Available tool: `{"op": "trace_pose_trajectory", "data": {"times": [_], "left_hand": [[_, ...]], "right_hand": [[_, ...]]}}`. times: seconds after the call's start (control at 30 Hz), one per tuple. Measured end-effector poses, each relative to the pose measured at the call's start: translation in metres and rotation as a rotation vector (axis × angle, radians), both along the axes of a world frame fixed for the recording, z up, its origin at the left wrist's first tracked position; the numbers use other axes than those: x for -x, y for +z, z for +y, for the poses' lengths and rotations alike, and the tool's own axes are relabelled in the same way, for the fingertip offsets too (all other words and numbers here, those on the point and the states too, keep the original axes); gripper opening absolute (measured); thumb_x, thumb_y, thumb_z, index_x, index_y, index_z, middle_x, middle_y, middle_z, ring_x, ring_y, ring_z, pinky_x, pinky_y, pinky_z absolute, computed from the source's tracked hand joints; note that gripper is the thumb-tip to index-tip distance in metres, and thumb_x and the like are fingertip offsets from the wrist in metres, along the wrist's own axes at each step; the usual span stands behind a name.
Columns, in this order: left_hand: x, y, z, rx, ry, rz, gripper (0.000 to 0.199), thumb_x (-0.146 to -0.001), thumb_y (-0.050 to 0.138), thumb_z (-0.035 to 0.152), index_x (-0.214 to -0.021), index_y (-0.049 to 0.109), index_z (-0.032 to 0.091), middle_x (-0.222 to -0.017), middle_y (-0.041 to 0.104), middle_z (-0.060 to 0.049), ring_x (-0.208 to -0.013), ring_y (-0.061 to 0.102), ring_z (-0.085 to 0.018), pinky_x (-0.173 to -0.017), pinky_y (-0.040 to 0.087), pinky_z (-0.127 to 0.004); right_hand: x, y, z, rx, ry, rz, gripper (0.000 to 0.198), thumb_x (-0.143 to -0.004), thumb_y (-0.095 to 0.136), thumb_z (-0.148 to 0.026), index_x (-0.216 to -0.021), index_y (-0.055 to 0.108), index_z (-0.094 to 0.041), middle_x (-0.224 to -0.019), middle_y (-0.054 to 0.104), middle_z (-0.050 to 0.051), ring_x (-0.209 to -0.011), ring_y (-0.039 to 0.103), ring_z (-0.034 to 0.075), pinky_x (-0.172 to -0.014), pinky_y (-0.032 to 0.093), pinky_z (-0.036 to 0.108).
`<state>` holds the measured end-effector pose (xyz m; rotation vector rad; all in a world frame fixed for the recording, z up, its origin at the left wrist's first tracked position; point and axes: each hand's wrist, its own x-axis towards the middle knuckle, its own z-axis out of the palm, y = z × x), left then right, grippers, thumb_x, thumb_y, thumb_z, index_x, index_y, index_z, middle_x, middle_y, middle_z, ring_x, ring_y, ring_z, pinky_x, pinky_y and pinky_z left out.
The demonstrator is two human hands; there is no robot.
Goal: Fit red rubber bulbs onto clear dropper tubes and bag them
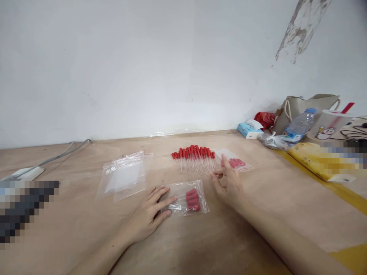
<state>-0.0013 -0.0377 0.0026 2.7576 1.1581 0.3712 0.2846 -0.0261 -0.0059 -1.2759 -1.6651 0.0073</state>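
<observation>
A clear zip bag [179, 208] lies in front of me, with several glass droppers with red rubber bulbs [193, 199] inside. My left hand [153, 210] rests on its left end, fingers spread and lying on the plastic. Beyond the bag, a row of loose red-bulbed droppers [195, 156] lies with bulbs toward the wall and glass tips toward me. My right hand [229, 183] is at the right end of this row, close to the tips, index finger stretched out and thumb apart. Behind that hand is another zip bag [247, 167] with red bulbs in it, partly hidden.
Flat zip bags [124, 175] overlap at the left. A grey cable [61, 154] runs along the far left. At the right stand a tissue pack [249, 130], a plastic bottle [299, 124], a cup [329, 126], a beige bag [309, 105] and a yellow packet [311, 160].
</observation>
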Motion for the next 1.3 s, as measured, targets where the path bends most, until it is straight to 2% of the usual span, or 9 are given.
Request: {"op": "trace_pose_trajectory", "data": {"times": [0.1,0.2,0.3,0.53,0.73,0.97,1.1,1.23,1.3], "left_hand": [[0.0,-0.001,0.0,0.009,0.013,-0.007,0.038,-0.088,0.04,0.034,-0.126,0.041,0.037,-0.136,0.036,-0.001,-0.126,0.03,-0.024,-0.101,0.031,-0.048],[0.0,-0.003,0.0,0.017,0.038,-0.01,0.038,-0.088,0.039,0.034,-0.126,0.041,0.036,-0.137,0.035,-0.001,-0.127,0.029,-0.024,-0.101,0.031,-0.047],[0.001,-0.005,0.0,0.021,0.048,-0.007,0.038,-0.088,0.038,0.034,-0.126,0.041,0.035,-0.138,0.033,-0.002,-0.128,0.027,-0.024,-0.102,0.03,-0.047],[0.002,-0.006,0.0,-0.017,0.031,-0.047,0.037,-0.087,0.042,0.033,-0.124,0.044,0.033,-0.135,0.037,-0.002,-0.126,0.031,-0.024,-0.101,0.033,-0.047],[0.001,-0.005,0.0,-0.014,0.035,-0.059,0.037,-0.086,0.043,0.033,-0.123,0.045,0.034,-0.134,0.04,-0.002,-0.125,0.032,-0.024,-0.1,0.033,-0.047],[0.001,-0.004,0.0,-0.003,0.037,-0.058,0.037,-0.087,0.043,0.033,-0.123,0.045,0.034,-0.134,0.039,-0.002,-0.126,0.031,-0.024,-0.101,0.033,-0.046],[0.002,-0.004,-0.001,0.0,0.034,-0.056,0.037,-0.087,0.042,0.033,-0.124,0.045,0.034,-0.135,0.038,-0.002,-0.126,0.031,-0.024,-0.101,0.033,-0.046],[0.001,-0.004,-0.001,-0.008,0.035,-0.059,0.043,-0.088,0.04,0.034,-0.13,0.036,0.033,-0.135,0.037,-0.003,-0.126,0.031,-0.023,-0.101,0.032,-0.044],[0.001,-0.004,0.0,0.003,0.047,-0.06,0.048,-0.088,0.039,0.035,-0.134,0.028,0.029,-0.136,0.036,-0.004,-0.126,0.029,-0.023,-0.102,0.032,-0.044]], "right_hand": [[-0.005,-0.003,0.001,0.03,-0.014,-0.071,0.053,-0.08,0.048,-0.025,-0.13,0.032,-0.016,-0.073,0.062,0.002,-0.068,0.054,0.017,-0.072,0.041,0.034],[-0.007,-0.008,0.012,0.158,0.054,-0.197,0.026,-0.078,0.048,-0.022,-0.101,0.06,-0.02,-0.071,0.063,0.002,-0.07,0.055,0.017,-0.069,0.04,0.031],[-0.007,-0.005,0.033,0.261,0.009,-0.241,0.014,-0.075,0.05,-0.023,-0.076,0.064,-0.02,-0.072,0.064,0.002,-0.073,0.056,0.017,-0.068,0.039,0.028],[0.013,0.017,0.092,0.56,-0.299,-0.139,0.017,-0.073,0.051,-0.034,-0.081,0.059,-0.021,-0.083,0.064,0.003,-0.081,0.057,0.018,-0.065,0.039,0.026],[0.02,0.024,0.113,0.68,-0.346,-0.124,0.028,-0.069,0.055,-0.023,-0.096,0.055,-0.016,-0.095,0.062,0.013,-0.089,0.057,0.027,-0.066,0.041,0.032],[0.017,0.038,0.119,0.693,-0.224,-0.102,0.036,-0.064,0.052,-0.008,-0.1,0.052,-0.008,-0.092,0.061,0.019,-0.089,0.057,0.028,-0.069,0.043,0.031],[0.008,0.049,0.105,0.63,-0.139,-0.039,0.053,-0.068,0.048,-0.01,-0.12,0.037,-0.004,-0.082,0.062,0.012,-0.083,0.059,0.02,-0.07,0.044,0.026],[-0.001,0.041,0.069,0.61,0.104,0.368,0.085,-0.069,0.045,-0.014,-0.134,-0.009,-0.012,-0.058,0.052,-0.006,-0.049,0.057,0.013,-0.05,0.047,0.025],[-0.004,0.028,0.049,0.611,0.232,0.605,0.09,-0.066,0.05,-0.017,-0.133,-0.01,-0.017,-0.055,0.048,-0.01,-0.044,0.055,0.013,-0.046,0.048,0.026]]}}
